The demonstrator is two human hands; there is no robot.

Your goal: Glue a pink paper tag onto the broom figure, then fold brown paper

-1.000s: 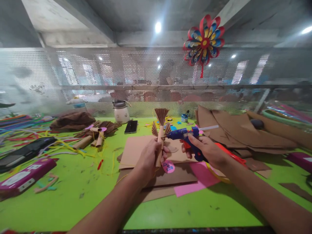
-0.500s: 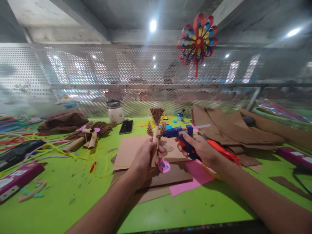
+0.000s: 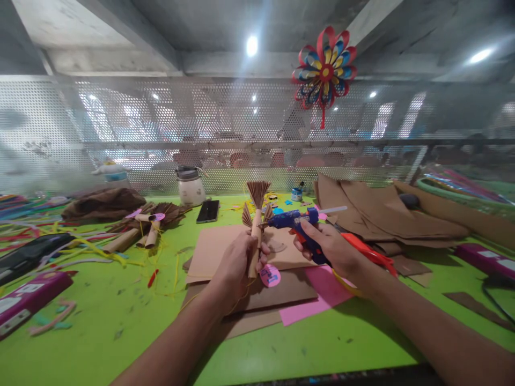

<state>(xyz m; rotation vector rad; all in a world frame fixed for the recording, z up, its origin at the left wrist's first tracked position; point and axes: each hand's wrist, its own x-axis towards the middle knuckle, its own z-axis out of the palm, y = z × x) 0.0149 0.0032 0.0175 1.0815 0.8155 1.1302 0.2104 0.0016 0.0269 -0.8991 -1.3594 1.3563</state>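
My left hand [image 3: 240, 258] is closed round a brown paper tube [image 3: 255, 236] that stands nearly upright. Pleated paper fans [image 3: 258, 194] stick out from the tube's top and sides. In my right hand [image 3: 325, 241] is a blue hot glue gun [image 3: 295, 217] with a clear glue stick [image 3: 336, 209] poking out of its back. The gun's nozzle meets, or nearly meets, the tube's right side just above my left fingers. A round pink tag [image 3: 270, 275] with blue marks hangs below my left hand. Cardboard sheets [image 3: 213, 241] and pink paper [image 3: 317, 300] lie under my hands.
Similar paper tubes with fans [image 3: 152, 234] lie at the left, near yellow strings. A phone [image 3: 208, 212], a white jar [image 3: 190, 186] and a small blue paint pot [image 3: 296, 194] stand behind. Brown paper sheets [image 3: 382, 209] are stacked at the right. Purple power strips [image 3: 30, 297] lie at both sides.
Both hands stay almost in place, with the glue gun still at the tube. The view has shifted very slightly.
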